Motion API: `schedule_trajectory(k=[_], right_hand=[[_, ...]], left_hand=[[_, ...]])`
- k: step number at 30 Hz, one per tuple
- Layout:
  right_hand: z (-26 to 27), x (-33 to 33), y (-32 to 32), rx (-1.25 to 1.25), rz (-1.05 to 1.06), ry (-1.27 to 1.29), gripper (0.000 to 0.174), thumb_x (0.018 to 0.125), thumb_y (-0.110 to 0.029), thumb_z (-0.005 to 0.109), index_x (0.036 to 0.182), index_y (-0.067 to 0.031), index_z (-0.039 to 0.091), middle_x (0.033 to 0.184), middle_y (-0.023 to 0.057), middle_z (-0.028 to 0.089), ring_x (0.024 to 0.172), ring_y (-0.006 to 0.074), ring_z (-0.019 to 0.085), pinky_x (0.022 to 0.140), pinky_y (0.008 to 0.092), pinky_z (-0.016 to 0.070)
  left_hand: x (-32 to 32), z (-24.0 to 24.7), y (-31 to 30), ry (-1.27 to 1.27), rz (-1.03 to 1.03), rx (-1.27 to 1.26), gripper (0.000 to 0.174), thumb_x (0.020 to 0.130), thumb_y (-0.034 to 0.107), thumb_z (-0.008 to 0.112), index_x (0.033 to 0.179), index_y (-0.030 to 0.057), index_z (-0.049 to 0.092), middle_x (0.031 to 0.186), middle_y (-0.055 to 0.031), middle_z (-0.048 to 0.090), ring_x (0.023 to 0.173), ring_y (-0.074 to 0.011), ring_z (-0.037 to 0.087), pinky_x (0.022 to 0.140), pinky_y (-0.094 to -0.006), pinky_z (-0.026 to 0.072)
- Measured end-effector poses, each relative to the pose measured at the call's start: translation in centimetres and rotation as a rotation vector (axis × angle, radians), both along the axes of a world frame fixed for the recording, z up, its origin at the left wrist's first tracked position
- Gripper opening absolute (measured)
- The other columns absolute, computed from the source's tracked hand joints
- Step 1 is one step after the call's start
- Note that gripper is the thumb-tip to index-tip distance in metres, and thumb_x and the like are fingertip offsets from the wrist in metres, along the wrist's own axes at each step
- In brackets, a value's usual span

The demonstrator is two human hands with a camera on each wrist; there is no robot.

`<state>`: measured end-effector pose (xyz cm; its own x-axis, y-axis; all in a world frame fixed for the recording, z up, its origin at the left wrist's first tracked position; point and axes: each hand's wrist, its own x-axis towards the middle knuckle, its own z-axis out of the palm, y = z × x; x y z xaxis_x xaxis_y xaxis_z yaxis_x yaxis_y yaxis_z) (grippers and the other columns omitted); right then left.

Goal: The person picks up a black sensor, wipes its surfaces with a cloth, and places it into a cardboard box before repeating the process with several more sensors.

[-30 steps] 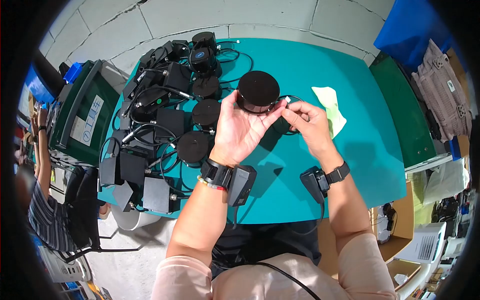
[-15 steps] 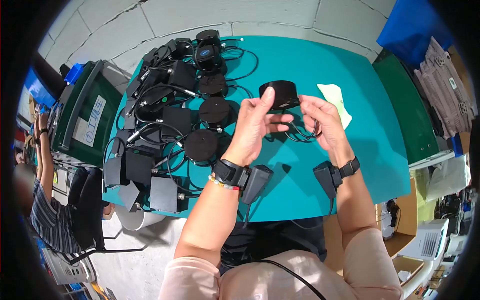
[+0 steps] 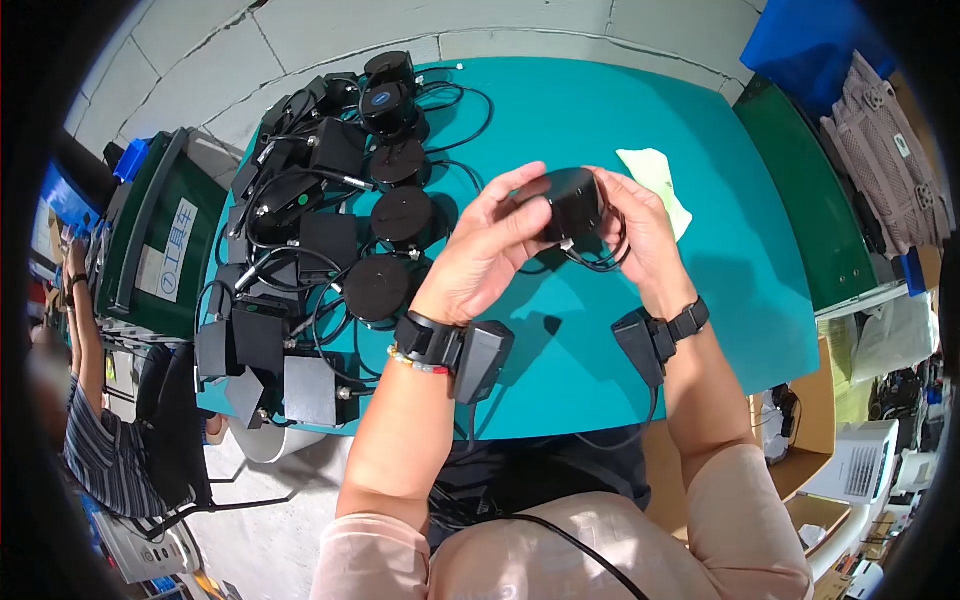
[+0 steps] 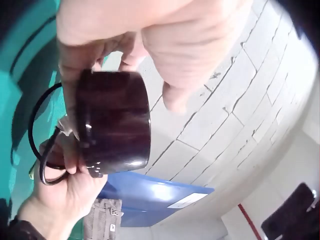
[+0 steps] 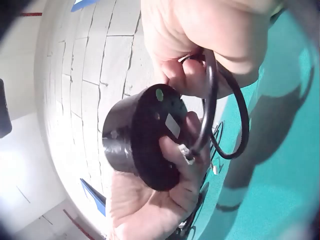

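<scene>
A black cylindrical device point(image 3: 568, 205) with a glossy side wall is held up over the table, tilted. My left hand point(image 3: 490, 240) grips it from the left, and in the right wrist view fingers of the left hand point(image 5: 150, 210) reach across its flat underside, by a white label. A white connector point(image 5: 186, 154) at the end of a black cable point(image 5: 240, 115) lies against these fingers. My right hand point(image 3: 640, 225) holds the looped cable in curled fingers close to the device's right edge. In the left wrist view the device's side point(image 4: 115, 120) faces the camera.
Similar round black devices point(image 3: 378, 288), black boxes point(image 3: 318, 388) and tangled cables crowd the table's left side. A pale green sheet point(image 3: 655, 190) lies on the teal table point(image 3: 560, 400) at right. A green cabinet point(image 3: 160, 240) stands at left, with a person point(image 3: 110, 430) beyond it.
The device has turned from top up to tilted on its side, moving slightly right. My right hand's fingers have moved from a small connector to the cable loop beside the device.
</scene>
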<state>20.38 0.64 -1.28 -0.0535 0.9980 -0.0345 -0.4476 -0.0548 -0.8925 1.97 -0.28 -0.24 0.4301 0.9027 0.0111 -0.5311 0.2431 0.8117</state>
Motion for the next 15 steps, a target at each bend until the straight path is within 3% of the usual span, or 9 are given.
schedule_trajectory(k=[3,5,6,7,10,15], right_hand=[[0.6,-0.2,0.0,-0.021,-0.004,0.014,0.026,0.088,-0.019,0.060,0.106,0.0003,0.062,0.075,-0.0012,0.058,0.051,0.0024,0.047,0.042,0.0158,0.0346],[0.4,-0.1,0.0,0.037,0.034,-0.028,0.030,0.087,-0.020,0.060,0.109,0.0008,0.061,0.075,-0.0004,0.056,0.055,0.0046,0.050,0.045,0.0170,0.0378],[0.4,-0.2,0.0,0.066,0.069,-0.055,0.033,0.087,-0.023,0.060,0.111,0.0010,0.060,0.075,-0.0004,0.056,0.056,0.0053,0.050,0.047,0.0174,0.0385],[0.4,-0.2,-0.1,0.096,0.103,-0.081,0.036,0.087,-0.025,0.061,0.112,0.0013,0.059,0.074,-0.0004,0.055,0.057,0.0060,0.051,0.048,0.0179,0.0392],[0.6,-0.2,-0.2,0.078,0.105,-0.093,0.041,0.087,-0.029,0.060,0.112,0.0026,0.058,0.073,-0.0005,0.054,0.057,0.0063,0.050,0.049,0.0186,0.0388],[0.9,-0.1,-0.4,0.059,0.088,-0.087,0.042,0.087,-0.031,0.059,0.112,0.0031,0.058,0.072,-0.0011,0.054,0.056,0.0064,0.049,0.049,0.0189,0.0382]], left_hand=[[0.3,-0.4,0.3,0.019,0.072,0.071,0.048,0.090,0.027,0.053,0.128,0.0000,0.041,0.115,-0.0111,0.054,0.111,-0.0244,0.051,0.098,-0.0379,0.0439],[-0.1,-0.6,1.0,-0.125,-0.033,-0.089,0.043,0.091,0.027,0.051,0.125,0.0008,0.046,0.108,-0.0130,0.057,0.105,-0.0258,0.056,0.093,-0.0347,0.0470],[0.0,-0.3,0.9,-0.105,0.006,-0.174,0.046,0.091,0.039,0.047,0.119,0.0024,0.052,0.103,-0.0134,0.059,0.090,-0.0256,0.063,0.082,-0.0329,0.0521],[-0.2,-0.3,0.9,-0.103,0.009,-0.173,0.046,0.091,0.039,0.047,0.119,0.0024,0.052,0.103,-0.0134,0.059,0.090,-0.0256,0.063,0.082,-0.0329,0.0521],[-0.2,-0.4,1.0,0.128,-0.016,-0.247,0.066,0.084,0.063,0.041,0.112,0.0055,0.056,0.093,-0.0109,0.063,0.069,-0.0193,0.065,0.061,-0.0288,0.0526],[-0.2,-0.4,1.0,0.174,-0.040,-0.240,0.066,0.084,0.064,0.038,0.111,0.0065,0.057,0.088,-0.0101,0.064,0.067,-0.0162,0.064,0.059,-0.0277,0.0513]])
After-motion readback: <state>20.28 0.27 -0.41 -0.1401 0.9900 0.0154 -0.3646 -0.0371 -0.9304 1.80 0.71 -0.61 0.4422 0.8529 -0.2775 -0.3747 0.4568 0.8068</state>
